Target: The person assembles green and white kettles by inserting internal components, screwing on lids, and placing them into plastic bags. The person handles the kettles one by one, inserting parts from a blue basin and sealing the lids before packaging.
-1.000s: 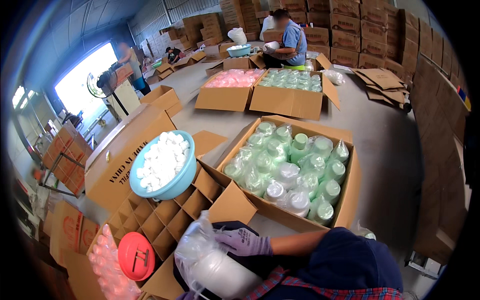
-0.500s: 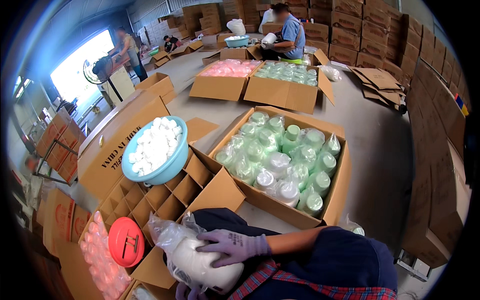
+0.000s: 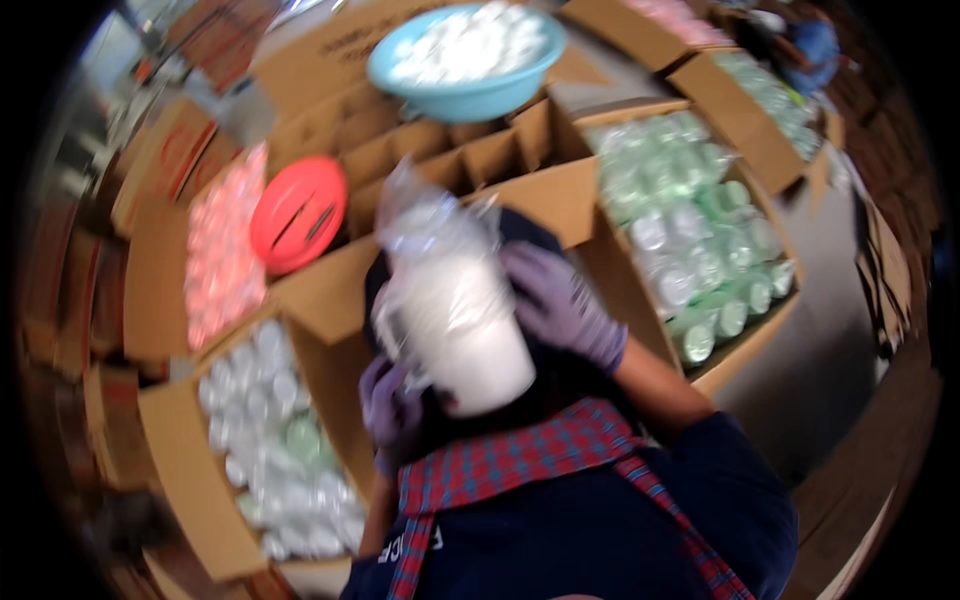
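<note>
A white handled jug [image 3: 470, 345], partly covered by a clear plastic bag [image 3: 415, 220], is positioned between two gloved hands, just beyond the plaid apron [image 3: 520, 445]. Its right side is met by the right hand [image 3: 562, 305], fingers extended; the left hand [image 3: 392, 408] is curled below the handle [image 3: 390, 325]. Whether either grip is closed cannot be told: fingertips are partly hidden, and outlines are blurred.

Lavender gloves were worn on left hand [image 3: 392, 408] and right hand [image 3: 562, 303], right one marked with dark print. Navy short-sleeved top [image 3: 560, 525] was printed with white lettering [image 3: 391, 549], overlaid by red-and-blue plaid apron band [image 3: 520, 447] and straps [image 3: 683, 517].
</note>
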The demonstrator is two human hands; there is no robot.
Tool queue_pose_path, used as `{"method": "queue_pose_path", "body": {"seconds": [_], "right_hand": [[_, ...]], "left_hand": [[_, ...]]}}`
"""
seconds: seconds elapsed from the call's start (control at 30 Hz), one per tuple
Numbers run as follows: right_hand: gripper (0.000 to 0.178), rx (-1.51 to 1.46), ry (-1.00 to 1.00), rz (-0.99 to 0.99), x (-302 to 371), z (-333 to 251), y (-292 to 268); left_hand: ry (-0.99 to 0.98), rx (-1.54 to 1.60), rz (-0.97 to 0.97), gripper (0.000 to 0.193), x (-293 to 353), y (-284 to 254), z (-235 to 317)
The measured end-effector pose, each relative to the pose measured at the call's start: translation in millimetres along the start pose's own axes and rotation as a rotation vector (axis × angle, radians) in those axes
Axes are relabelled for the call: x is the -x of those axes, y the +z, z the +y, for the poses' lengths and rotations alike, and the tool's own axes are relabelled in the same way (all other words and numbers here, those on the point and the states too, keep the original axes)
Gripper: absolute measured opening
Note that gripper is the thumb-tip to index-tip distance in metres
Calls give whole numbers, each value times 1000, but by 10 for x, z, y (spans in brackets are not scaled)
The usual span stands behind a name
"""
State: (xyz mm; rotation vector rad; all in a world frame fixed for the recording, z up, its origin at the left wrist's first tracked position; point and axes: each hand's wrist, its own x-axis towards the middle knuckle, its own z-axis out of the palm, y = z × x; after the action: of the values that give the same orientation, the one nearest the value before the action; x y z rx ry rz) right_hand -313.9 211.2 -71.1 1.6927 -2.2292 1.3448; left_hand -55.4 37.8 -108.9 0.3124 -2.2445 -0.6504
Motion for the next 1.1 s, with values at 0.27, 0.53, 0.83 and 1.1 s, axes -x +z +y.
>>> {"method": "queue_pose_path", "body": {"seconds": [0.27, 0.53, 0.83, 1.1], "right_hand": [[17, -146, 190, 287, -180, 382, -23], [39, 98, -73, -81, -165, -358, -187], [12, 47, 136, -805, 1058, -452, -339], [41, -347, 290, -991, 604, -418, -782]], "left_hand": [[-341, 209, -146, 27, -137, -115, 171], [-264, 110, 38, 24, -117, 81, 112], [-647, 528, -413, 36, 825, -530, 272], [-502, 90, -182, 45, -24, -511, -275]]}}
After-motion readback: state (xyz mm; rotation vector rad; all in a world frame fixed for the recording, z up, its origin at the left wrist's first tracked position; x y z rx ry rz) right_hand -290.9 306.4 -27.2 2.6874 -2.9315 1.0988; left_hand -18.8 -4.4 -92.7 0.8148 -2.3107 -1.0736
